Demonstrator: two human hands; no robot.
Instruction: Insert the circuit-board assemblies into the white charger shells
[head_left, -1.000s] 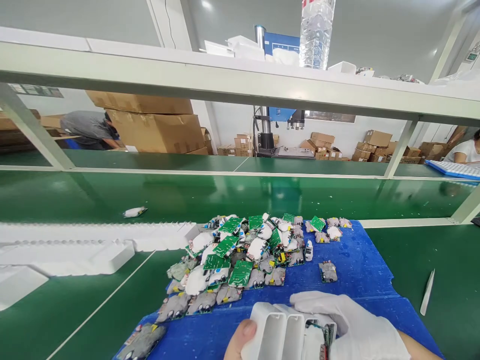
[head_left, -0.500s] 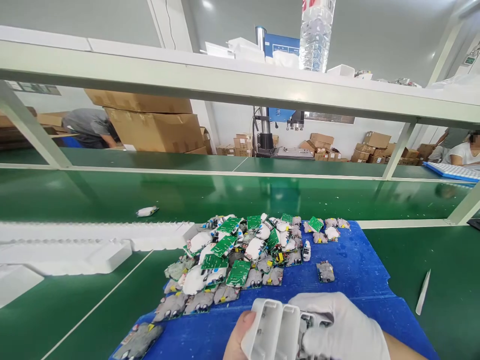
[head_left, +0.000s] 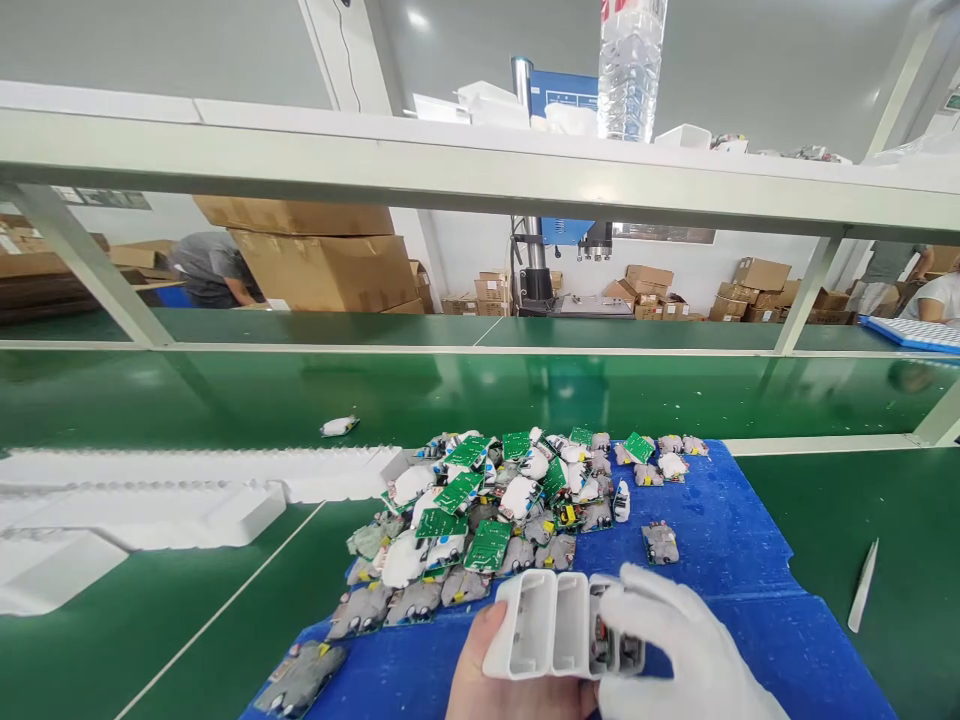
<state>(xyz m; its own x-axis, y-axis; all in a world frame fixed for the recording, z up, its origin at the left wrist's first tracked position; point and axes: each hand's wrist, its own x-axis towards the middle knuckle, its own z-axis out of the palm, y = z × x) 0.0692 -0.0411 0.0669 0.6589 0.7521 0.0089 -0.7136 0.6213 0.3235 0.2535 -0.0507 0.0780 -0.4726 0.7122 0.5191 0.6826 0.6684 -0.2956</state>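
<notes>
Gloved right hand (head_left: 679, 650) draws back, loosely spread, contact unclear | bare left hand (head_left: 514, 694) grips four white housings (head_left: 554, 625) above blue sheet (head_left: 727, 560) | rightmost two now seem filled with circuitry (head_left: 600, 643)

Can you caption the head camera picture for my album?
A bare left hand holds white cases beside a gloved right hand, near piled circuit boards.

We see a clear plastic bottle (head_left: 631, 80) on the overhead shelf (head_left: 450, 170), blue machine (head_left: 565, 92) on a metal column (head_left: 533, 250) behind. Big cardboard boxes (head_left: 322, 272) stacked back left, smaller cartons (head_left: 761, 273) along the back wall. We also note a bent-over person in grey (head_left: 212, 262), far left, and a white sleeve (head_left: 937, 292), far right.
</notes>
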